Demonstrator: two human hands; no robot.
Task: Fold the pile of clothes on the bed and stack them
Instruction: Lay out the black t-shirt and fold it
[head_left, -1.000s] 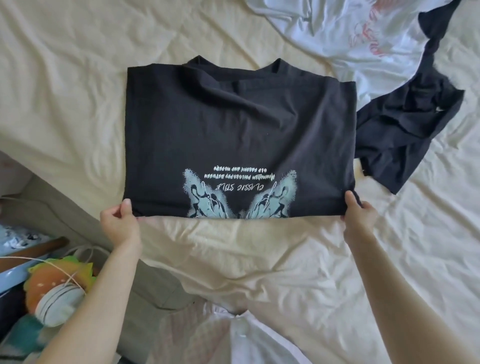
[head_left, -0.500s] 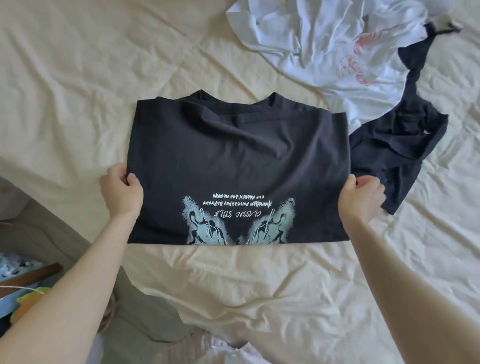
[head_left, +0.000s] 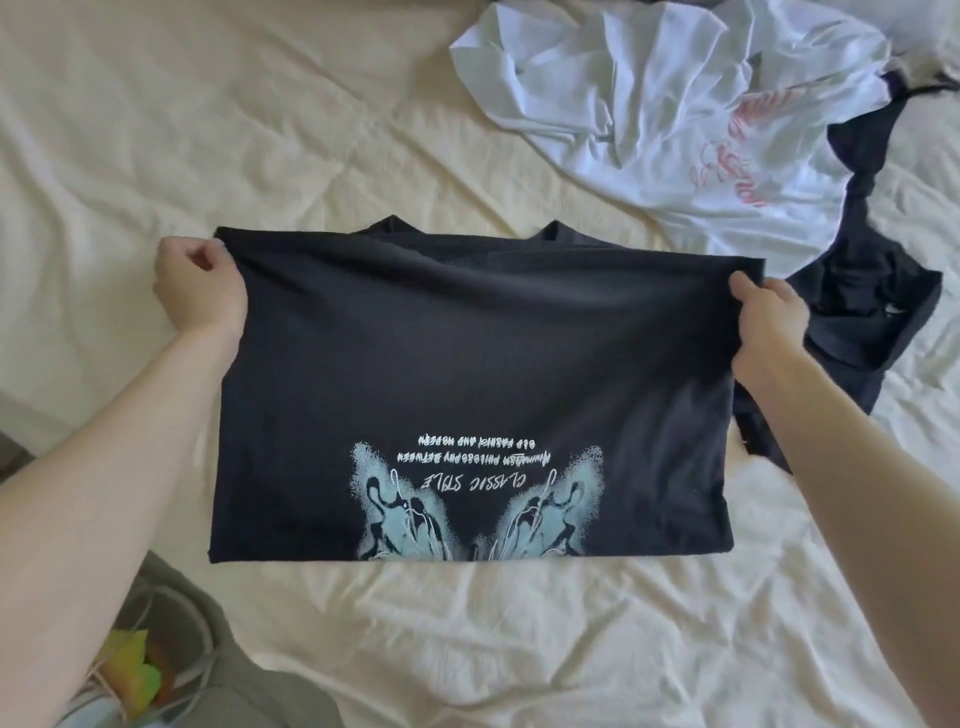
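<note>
You are pinching the black butterfly-print cotton T-shirt (head_left: 467, 364) with your left hand (head_left: 200, 291) and right hand (head_left: 769, 322), folding its hem toward the collar, which should next be matched.

The folded T-shirt (head_left: 467, 364) lies mid-bed on the sheet (head_left: 156, 130), one hand at each far corner — left hand (head_left: 200, 286), right hand (head_left: 769, 317). Behind and right sits a crumpled shirt (head_left: 675, 119), overlapping another garment (head_left: 872, 306) — just beside the T-shirt's right edge
</note>
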